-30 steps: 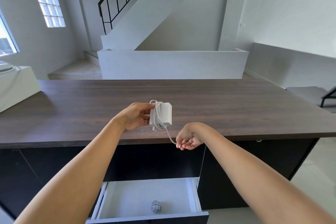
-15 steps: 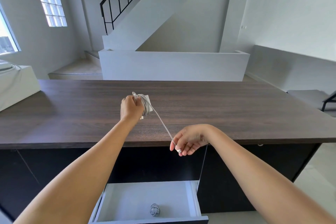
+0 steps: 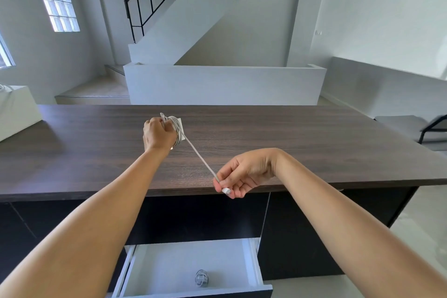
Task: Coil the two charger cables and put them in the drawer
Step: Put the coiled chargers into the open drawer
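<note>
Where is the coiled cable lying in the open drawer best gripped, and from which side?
Judging from the head view, pinch across the whole bundle of the coiled cable from straight above. It lies flat and alone on the floor of the drawer, near the front panel, loops stacked tight, so fingers closing over opposite sides should lift it without unwinding.

White charger cable [image 3: 198, 157] wound round a white adapter block [image 3: 180, 128] gripped in the left hand [image 3: 158, 133], free end stretched taut to the right hand [image 3: 244, 173]. Second coiled cable [image 3: 201, 278] lying in the open white drawer [image 3: 252, 261], below both hands.
</note>
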Demonstrator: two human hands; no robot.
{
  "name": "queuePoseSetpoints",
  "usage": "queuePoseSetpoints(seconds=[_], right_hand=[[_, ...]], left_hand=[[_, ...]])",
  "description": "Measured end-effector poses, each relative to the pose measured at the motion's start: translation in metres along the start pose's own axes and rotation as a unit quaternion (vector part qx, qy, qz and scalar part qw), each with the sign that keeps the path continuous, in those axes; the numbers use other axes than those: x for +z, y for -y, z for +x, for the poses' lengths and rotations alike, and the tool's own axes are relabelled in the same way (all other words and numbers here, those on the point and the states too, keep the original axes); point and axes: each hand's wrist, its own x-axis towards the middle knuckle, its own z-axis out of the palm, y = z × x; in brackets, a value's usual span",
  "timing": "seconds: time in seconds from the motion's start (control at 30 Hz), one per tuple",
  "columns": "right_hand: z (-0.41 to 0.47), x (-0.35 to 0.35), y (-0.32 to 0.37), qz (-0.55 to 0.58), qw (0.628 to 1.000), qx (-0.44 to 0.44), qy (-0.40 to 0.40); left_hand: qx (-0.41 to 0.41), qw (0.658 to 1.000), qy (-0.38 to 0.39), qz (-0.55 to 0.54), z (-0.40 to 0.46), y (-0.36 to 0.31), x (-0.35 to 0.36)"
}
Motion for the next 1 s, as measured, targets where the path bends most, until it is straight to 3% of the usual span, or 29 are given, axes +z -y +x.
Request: queuePoseSetpoints(seconds=[0.13,0.23,0.37,0.5,0.63,0.73,0.87,1.0], right_hand=[[0.007,0.004,-0.004,-0.019,0.999,0.038,0.023],[0.019,0.007,-0.005,-0.089,0.99,0.108,0.003],[0.026,0.005,-0.008,-0.154,0.966,0.191,-0.078],[0.029,0.002,-0.009,-0.197,0.942,0.223,-0.153],[0.018,-0.016,-0.006,-0.273,0.902,0.186,-0.277],[0.006,-0.027,0.015,-0.386,0.842,0.112,-0.361],[-0.003,-0.033,0.052,-0.511,0.767,0.057,-0.385],[-0.013,-0.033,0.064,-0.564,0.736,0.057,-0.371]], left_hand=[[-0.002,1.0,0.002,-0.013,0.001,-0.001,-0.002],[-0.049,0.993,0.043,-0.098,0.002,-0.006,-0.001],[-0.17,0.929,0.121,-0.305,-0.001,-0.023,-0.006],[-0.184,0.868,0.231,-0.4,-0.008,-0.036,-0.027],[-0.081,0.842,0.427,-0.319,-0.017,-0.033,-0.051],[-0.048,0.811,0.525,-0.255,-0.026,-0.031,-0.055],[-0.008,0.792,0.576,-0.2,-0.033,-0.043,-0.051],[0.025,0.798,0.592,-0.11,-0.035,-0.052,-0.049]])
